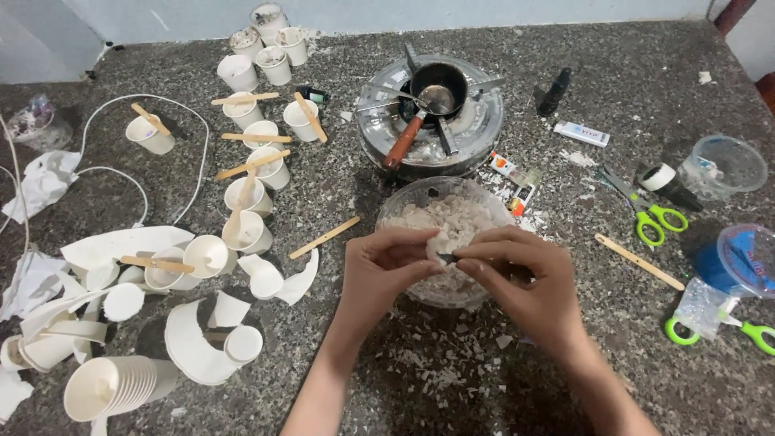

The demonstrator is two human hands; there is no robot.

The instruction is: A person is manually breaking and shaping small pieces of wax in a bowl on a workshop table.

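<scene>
Head view: left hand (386, 266) pinches white chunk (438, 242), right hand (525, 278) fingers clamp small blade (446, 258); both over bowl (404, 202), likely catching shavings.

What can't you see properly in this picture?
- Head view: the small dark thing pinched between the left hand and right hand is too small to identify.
- The clear glass bowl of white flakes is half hidden by both hands.
- The green-handled scissors are cut off by the right edge.
</scene>
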